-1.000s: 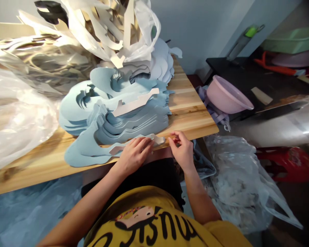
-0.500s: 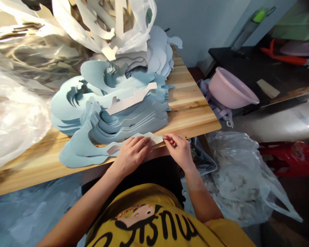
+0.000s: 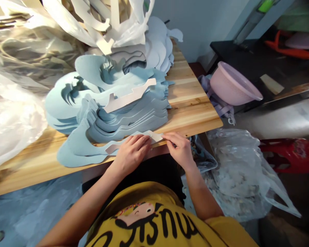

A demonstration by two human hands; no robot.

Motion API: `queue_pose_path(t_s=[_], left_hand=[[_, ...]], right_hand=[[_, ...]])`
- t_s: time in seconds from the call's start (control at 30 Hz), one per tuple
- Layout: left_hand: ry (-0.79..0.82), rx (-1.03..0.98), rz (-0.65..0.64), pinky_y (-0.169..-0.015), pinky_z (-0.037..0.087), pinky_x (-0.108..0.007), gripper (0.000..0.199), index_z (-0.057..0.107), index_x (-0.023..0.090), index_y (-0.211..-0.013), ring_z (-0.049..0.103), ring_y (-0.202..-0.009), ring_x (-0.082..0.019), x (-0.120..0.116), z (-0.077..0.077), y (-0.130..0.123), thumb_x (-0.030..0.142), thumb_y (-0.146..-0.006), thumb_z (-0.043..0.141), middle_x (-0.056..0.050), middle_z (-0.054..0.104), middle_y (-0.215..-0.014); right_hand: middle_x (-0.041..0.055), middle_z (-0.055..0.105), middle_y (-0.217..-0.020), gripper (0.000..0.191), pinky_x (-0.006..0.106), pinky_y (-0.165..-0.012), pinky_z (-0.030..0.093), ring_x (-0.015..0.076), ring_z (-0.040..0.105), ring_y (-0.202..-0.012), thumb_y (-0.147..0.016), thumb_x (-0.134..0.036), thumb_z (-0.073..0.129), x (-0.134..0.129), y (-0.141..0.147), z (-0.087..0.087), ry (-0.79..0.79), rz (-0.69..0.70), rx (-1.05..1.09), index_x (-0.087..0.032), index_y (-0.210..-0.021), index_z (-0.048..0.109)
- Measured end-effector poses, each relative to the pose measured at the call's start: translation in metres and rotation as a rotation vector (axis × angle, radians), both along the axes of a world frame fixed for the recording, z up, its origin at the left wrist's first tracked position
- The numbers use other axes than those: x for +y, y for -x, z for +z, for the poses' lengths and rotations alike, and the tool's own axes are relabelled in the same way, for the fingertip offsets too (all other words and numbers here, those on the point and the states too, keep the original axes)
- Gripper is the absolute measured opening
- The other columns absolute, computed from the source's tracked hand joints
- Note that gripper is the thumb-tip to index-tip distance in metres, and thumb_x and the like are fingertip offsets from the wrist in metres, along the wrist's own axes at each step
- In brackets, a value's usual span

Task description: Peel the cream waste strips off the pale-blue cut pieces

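Near the table's front edge lies a curved blue piece [image 3: 79, 153] with a narrow white strip [image 3: 157, 137] on top of it. My left hand [image 3: 134, 151] rests over the middle of both, fingers together and pressing them down. My right hand [image 3: 179, 147] pinches the right tip of the white strip between thumb and fingers. Behind them is a stack of blue pieces [image 3: 134, 124], with another white strip [image 3: 130, 98] lying across its top.
The wooden table [image 3: 195, 103] has clear plastic bags [image 3: 15, 113] at left and pale cut pieces [image 3: 103, 43] behind. A pink basket [image 3: 231, 85] stands right, above a plastic bag of scraps [image 3: 237, 171] and a red stool [image 3: 290, 154].
The view has shifted slightly. My right fingers have closed in further on the strip's right tip, while my left hand stays in place.
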State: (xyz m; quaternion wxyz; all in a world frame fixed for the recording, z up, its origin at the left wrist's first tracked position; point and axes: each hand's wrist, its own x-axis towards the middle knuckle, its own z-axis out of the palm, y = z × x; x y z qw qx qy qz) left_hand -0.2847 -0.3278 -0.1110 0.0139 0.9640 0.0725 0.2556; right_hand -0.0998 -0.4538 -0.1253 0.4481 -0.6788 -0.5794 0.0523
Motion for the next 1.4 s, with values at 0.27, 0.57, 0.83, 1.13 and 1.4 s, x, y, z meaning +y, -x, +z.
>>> queue_pose_path(t_s=[0.27,0.57,0.83,1.13,1.4], left_hand=[[-0.010,0.015,0.014,-0.077,0.048,-0.038,0.017,0.068,0.014,-0.107,0.065,-0.098,-0.024,-0.001,0.002,0.000,0.018,-0.100,0.053,-0.011,0.073,-0.112],[0.066,-0.037,0.039,-0.087,0.052,-0.040,0.020,0.068,0.018,-0.115,0.066,-0.105,-0.026,-0.005,0.005,0.006,0.019,-0.097,0.059,-0.014,0.071,-0.120],[0.207,-0.445,0.646,-0.085,0.055,-0.035,0.038,0.063,0.022,-0.124,0.068,-0.092,-0.021,-0.017,0.009,0.080,0.019,-0.087,0.072,-0.008,0.070,-0.106],[0.529,-0.384,0.740,-0.073,0.053,-0.025,0.021,0.064,0.018,-0.113,0.065,-0.073,-0.013,-0.008,-0.001,0.085,0.028,-0.094,0.065,0.000,0.069,-0.082],[0.313,-0.408,0.702,-0.077,0.054,-0.030,0.016,0.061,0.018,-0.112,0.067,-0.079,-0.016,-0.003,-0.013,0.081,0.024,-0.098,0.057,-0.004,0.070,-0.088]], right_hand=[[0.0081,0.073,-0.098,0.034,0.031,-0.087,0.055,0.0202,0.069,-0.094,-0.093,-0.006,0.048,0.001,0.004,0.003,0.034,-0.008,-0.095,-0.020,-0.098,0.078],[0.0076,0.071,-0.107,0.029,0.032,-0.089,0.054,0.0206,0.066,-0.096,-0.097,-0.016,0.055,0.009,0.012,0.005,0.148,-0.035,-0.247,-0.025,-0.115,0.075],[0.0113,0.068,-0.105,0.028,0.035,-0.089,0.054,0.0229,0.064,-0.098,-0.100,-0.021,0.053,0.015,0.015,0.007,0.095,-0.014,-0.214,-0.020,-0.120,0.073],[0.0133,0.067,-0.108,0.030,0.037,-0.091,0.055,0.0242,0.066,-0.101,-0.100,-0.022,0.053,0.023,0.025,-0.001,0.062,0.020,-0.196,-0.017,-0.123,0.070],[0.0132,0.067,-0.109,0.029,0.037,-0.090,0.056,0.0246,0.067,-0.102,-0.100,-0.023,0.053,0.022,0.027,-0.006,0.038,-0.017,-0.227,-0.019,-0.123,0.070]])
